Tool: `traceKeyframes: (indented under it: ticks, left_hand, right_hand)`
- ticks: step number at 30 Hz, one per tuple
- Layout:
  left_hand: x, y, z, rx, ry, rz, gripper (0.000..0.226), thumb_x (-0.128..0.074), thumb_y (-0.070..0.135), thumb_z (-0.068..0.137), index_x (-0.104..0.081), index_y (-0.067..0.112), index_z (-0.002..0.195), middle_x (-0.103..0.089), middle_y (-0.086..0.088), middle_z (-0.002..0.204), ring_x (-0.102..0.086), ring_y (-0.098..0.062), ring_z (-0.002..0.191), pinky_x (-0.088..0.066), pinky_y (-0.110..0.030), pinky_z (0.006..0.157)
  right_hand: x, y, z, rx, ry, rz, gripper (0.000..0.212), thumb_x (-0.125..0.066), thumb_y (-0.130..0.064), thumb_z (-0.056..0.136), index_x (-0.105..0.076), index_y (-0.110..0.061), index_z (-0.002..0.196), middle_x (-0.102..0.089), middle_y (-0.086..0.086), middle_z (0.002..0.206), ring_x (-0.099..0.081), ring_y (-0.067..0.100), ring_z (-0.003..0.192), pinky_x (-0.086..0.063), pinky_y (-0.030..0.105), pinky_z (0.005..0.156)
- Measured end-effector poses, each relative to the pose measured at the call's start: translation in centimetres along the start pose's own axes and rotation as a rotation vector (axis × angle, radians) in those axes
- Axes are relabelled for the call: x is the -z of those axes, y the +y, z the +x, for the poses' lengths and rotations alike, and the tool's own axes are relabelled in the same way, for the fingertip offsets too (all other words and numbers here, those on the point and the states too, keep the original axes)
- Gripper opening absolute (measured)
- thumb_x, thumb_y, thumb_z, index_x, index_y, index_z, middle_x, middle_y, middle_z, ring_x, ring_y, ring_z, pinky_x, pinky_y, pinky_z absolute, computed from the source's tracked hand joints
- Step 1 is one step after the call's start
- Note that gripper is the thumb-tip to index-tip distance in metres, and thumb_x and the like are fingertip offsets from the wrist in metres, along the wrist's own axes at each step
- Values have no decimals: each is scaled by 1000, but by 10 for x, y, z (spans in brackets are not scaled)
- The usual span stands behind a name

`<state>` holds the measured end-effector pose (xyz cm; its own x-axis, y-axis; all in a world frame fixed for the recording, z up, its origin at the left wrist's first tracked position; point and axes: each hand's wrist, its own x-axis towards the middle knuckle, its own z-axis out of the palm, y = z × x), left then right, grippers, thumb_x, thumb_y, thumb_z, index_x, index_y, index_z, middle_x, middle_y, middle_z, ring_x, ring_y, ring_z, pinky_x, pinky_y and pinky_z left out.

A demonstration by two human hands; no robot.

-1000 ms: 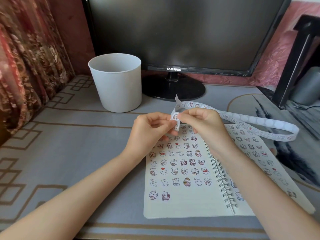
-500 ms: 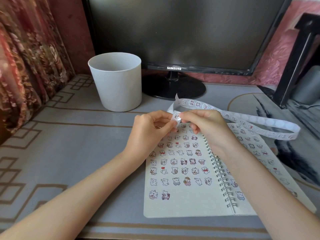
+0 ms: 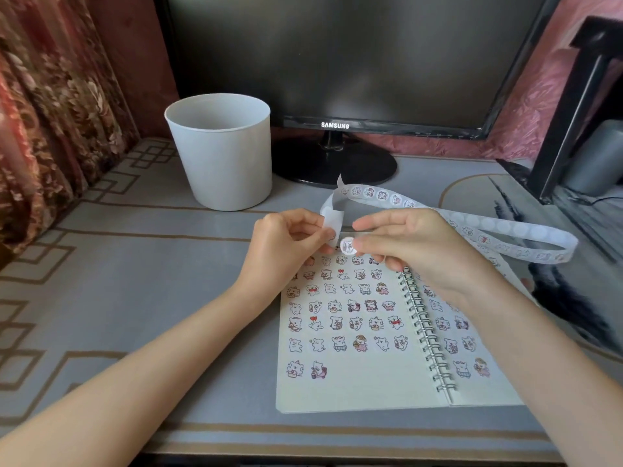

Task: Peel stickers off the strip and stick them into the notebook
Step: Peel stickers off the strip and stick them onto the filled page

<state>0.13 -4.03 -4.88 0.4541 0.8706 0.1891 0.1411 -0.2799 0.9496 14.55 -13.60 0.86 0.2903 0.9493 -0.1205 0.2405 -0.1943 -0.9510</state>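
Your right hand (image 3: 421, 247) pinches one round sticker (image 3: 347, 246) between thumb and forefinger, with the other fingers curled beneath. Your left hand (image 3: 286, 247) pinches the near end of the strip (image 3: 371, 192) between thumb and fingertips, and that end hangs roughly upright. The sticker sits just beside the held end. Whether it touches the backing cannot be told. Both hands hover over the top edge of the left page.

From your left hand the strip rises, folds over and runs to the right behind your right hand. It then loops back above the right page.

The notebook (image 3: 354, 389) lies open and flat on the bench (image 3: 135, 271), with its spiral binding (image 3: 426, 335) between the pages. Rows of placed stickers (image 3: 337, 323) cover the left page, and the lowest row holds two, at the left.

Behind your left hand a white container (image 3: 222, 153) stands upright. A dark monitor (image 3: 337, 62) stands beside it on a round base. A patterned curtain (image 3: 50, 96) hangs at the left edge.
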Motion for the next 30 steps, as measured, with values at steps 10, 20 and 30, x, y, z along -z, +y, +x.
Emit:
traceKeyframes:
  ticks: [10, 20, 30]
  left_hand:
    - [-1, 0, 0, 74, -40, -17, 5, -70, 18, 85, -71, 13, 84, -73, 1, 67, -59, -20, 53, -47, -19, 48]
    - [2, -1, 1, 141, -59, -96, 15, -72, 21, 83, -70, 8, 90, -72, -1, 64, -53, 0, 46, -39, -14, 45]
    - [1, -1, 0, 134, -100, -92, 8, -72, 22, 84, -72, 14, 84, -73, -3, 66, -48, -21, 63, -37, -17, 47]
  right_hand:
    - [-13, 7, -64, -138, -181, -74, 4, -75, -15, 75, -73, -13, 73, -69, 2, 63, -48, 3, 46, -33, 9, 42]
    - [-31, 26, -73, -139, -149, -86, 5, -74, -1, 75, -70, -2, 72, -70, 6, 62, -57, 3, 48, -45, 16, 49]
    - [-35, 32, -76, -123, -85, -179, 7, -76, -12, 74, -71, -11, 70, -72, 4, 66, -65, 12, 59, -52, 23, 58]
